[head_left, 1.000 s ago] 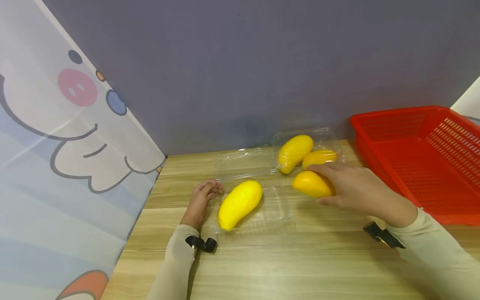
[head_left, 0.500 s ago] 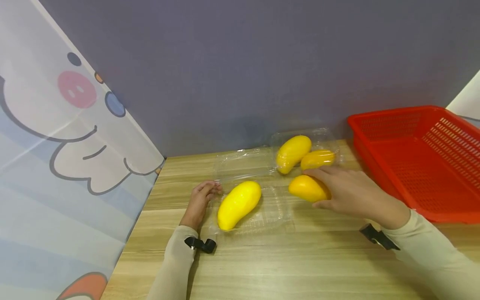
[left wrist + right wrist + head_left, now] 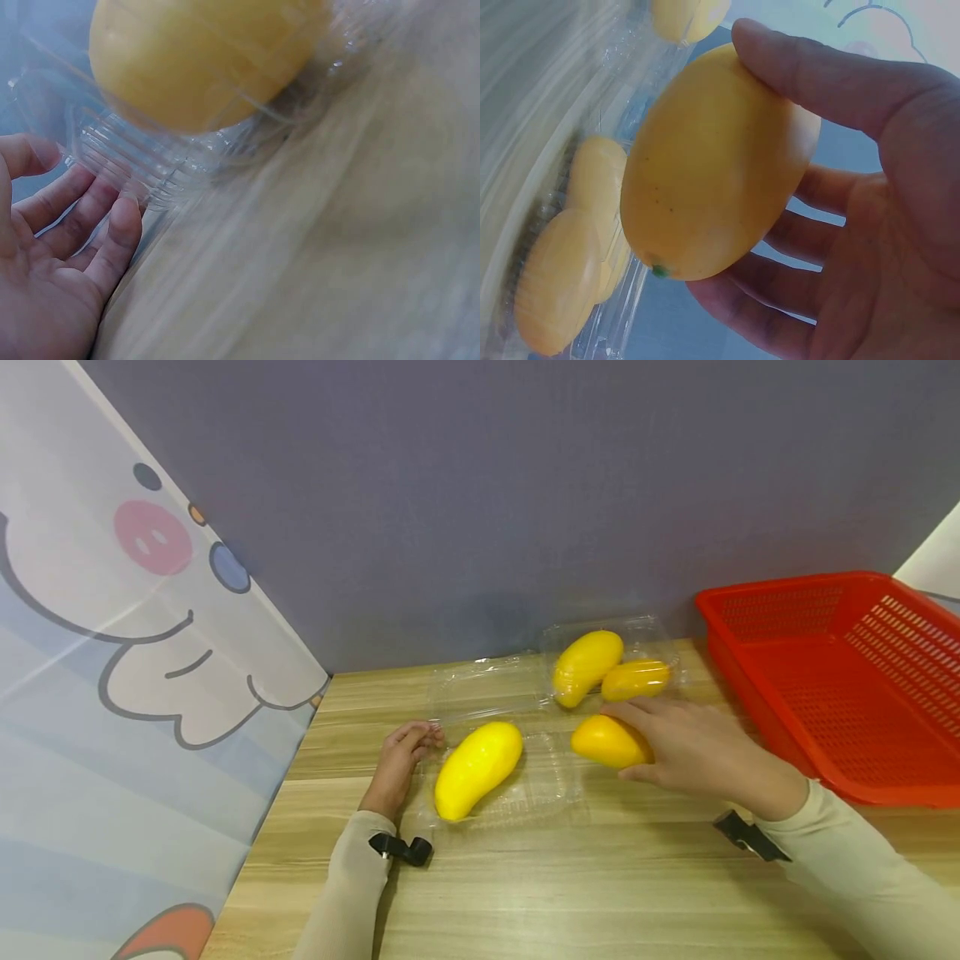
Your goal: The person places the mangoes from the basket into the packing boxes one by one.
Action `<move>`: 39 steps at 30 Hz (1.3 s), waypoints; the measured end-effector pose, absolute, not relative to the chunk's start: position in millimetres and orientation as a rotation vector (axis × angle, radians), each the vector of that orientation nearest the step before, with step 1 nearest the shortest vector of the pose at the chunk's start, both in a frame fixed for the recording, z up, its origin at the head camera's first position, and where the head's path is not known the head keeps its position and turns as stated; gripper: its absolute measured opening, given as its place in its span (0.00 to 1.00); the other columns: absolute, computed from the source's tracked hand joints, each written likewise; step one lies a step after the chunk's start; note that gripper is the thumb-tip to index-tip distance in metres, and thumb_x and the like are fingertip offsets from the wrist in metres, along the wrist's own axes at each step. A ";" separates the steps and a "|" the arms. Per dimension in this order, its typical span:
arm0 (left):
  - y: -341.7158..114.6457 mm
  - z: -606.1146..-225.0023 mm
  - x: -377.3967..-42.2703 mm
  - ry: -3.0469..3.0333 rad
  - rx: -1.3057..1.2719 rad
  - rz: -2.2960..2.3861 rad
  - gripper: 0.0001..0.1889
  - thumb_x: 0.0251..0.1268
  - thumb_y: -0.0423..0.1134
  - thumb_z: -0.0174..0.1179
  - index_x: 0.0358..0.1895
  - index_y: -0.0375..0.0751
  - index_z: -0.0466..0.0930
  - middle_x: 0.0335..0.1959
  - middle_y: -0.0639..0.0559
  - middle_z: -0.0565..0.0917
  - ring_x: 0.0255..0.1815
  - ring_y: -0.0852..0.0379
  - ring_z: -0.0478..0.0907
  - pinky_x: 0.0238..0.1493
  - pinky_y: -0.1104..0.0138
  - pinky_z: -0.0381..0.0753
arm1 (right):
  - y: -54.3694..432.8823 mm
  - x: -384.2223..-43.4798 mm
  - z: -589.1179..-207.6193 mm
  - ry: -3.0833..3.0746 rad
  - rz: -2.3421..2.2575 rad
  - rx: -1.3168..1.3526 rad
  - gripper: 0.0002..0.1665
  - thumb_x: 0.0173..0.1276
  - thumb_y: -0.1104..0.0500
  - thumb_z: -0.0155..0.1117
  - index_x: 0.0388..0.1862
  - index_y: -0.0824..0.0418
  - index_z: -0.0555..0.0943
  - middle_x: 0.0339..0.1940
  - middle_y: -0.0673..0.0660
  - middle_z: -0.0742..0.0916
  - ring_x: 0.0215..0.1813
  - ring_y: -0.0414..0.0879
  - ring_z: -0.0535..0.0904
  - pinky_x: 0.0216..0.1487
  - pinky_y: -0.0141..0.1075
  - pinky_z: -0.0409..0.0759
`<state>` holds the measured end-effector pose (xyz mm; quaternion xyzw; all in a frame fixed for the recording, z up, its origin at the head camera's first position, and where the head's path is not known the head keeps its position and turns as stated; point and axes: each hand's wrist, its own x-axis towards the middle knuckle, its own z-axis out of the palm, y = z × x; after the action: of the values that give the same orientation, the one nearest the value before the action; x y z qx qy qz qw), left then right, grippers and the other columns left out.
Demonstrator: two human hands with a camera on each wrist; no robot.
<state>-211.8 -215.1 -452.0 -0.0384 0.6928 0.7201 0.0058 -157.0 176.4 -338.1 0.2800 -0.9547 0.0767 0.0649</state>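
My right hand (image 3: 693,743) holds an orange-yellow mango (image 3: 611,742), thumb on one side and fingers on the other; its green stem spot shows in the right wrist view. It hovers by the right edge of an open clear plastic clamshell box (image 3: 543,777). Inside that box's base lies a brighter yellow mango (image 3: 478,770), and the box's lid (image 3: 487,685) is folded back behind it. At the box's left edge rests my left hand (image 3: 401,764), its loosely bent fingers (image 3: 112,247) touching the plastic rim. Whether they bear any weight cannot be told.
Behind the held mango, another clear box (image 3: 652,631) contains yellow mangoes (image 3: 587,667). A red slotted basket (image 3: 765,685) stands on the right of the wooden table (image 3: 525,893). A grey partition (image 3: 480,510) closes off the back, and a cartoon-printed panel (image 3: 150,693) the left.
My right hand has carried the mango leftward and slightly nearer, toward the open box's right edge. My left hand has stayed at the box's left rim.
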 end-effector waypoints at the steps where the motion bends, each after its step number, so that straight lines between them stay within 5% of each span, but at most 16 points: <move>1: -215.1 -451.9 -211.8 2.165 -0.119 2.257 0.13 0.77 0.39 0.50 0.48 0.32 0.80 0.37 0.54 0.86 0.41 0.58 0.82 0.44 0.69 0.81 | 175.9 -157.2 -338.8 -2.876 0.238 0.851 0.47 0.46 0.43 0.82 0.67 0.48 0.75 0.61 0.58 0.84 0.53 0.61 0.84 0.39 0.56 0.81; 11: -213.9 -452.9 -212.3 2.141 -0.116 2.291 0.11 0.76 0.38 0.52 0.46 0.35 0.81 0.37 0.53 0.86 0.40 0.57 0.83 0.42 0.69 0.82 | 169.3 -158.7 -347.8 -2.842 0.282 0.924 0.46 0.47 0.46 0.82 0.67 0.52 0.75 0.61 0.58 0.83 0.54 0.60 0.83 0.52 0.60 0.80; 39: -214.6 -453.3 -212.8 2.137 -0.106 2.284 0.11 0.76 0.39 0.51 0.44 0.35 0.81 0.38 0.51 0.85 0.40 0.56 0.82 0.42 0.69 0.82 | 162.9 -159.3 -354.2 -2.727 0.282 1.062 0.48 0.50 0.44 0.81 0.68 0.58 0.74 0.63 0.60 0.83 0.63 0.63 0.78 0.61 0.61 0.76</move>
<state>-212.8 -214.6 -453.3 -0.0337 0.6828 0.7298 0.0060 -159.3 162.9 -354.2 0.3595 -0.9228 0.0953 0.1005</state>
